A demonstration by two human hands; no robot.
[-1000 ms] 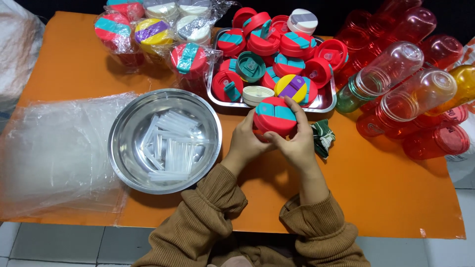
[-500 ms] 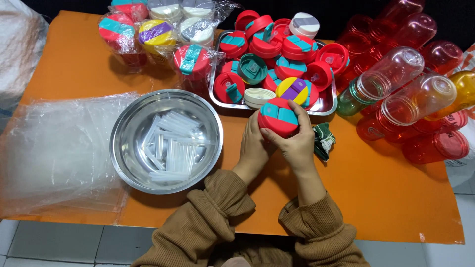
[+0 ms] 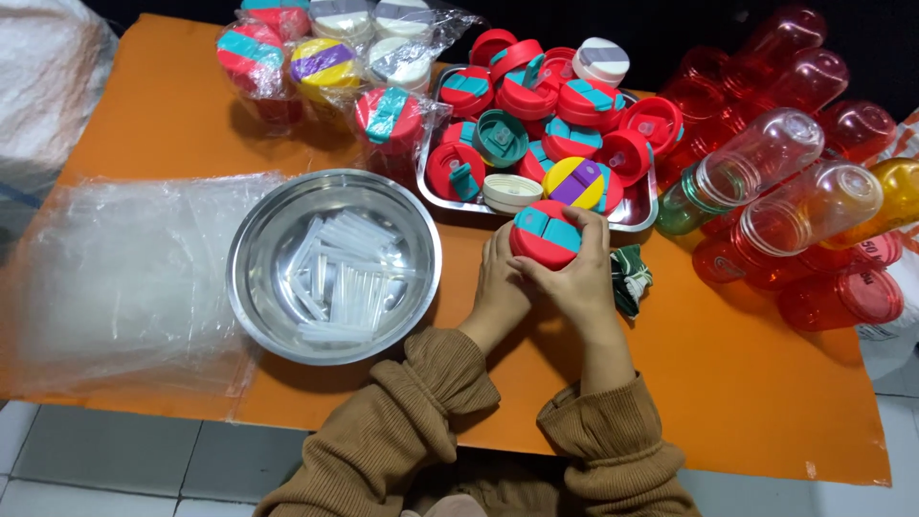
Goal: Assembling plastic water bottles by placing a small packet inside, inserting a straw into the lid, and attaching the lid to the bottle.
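Head view: your left hand (image 3: 500, 287) and right hand (image 3: 577, 280) both clench their grip around the round red plastic lid with teal flaps (image 3: 545, 233), held just above the orange worktop (image 3: 747, 383) at the near edge of the rectangular steel tray (image 3: 639, 215) of similar lids. The round steel bowl (image 3: 251, 278) holding clear plastic straws (image 3: 347, 278) sits just left of your left hand.

**Red lid with a teal flap**

We see a round red bottle lid (image 3: 546, 235) with a teal flip flap across its top, facing up and slightly tilted, raised just above the orange table, right beside the steel tray's near edge.
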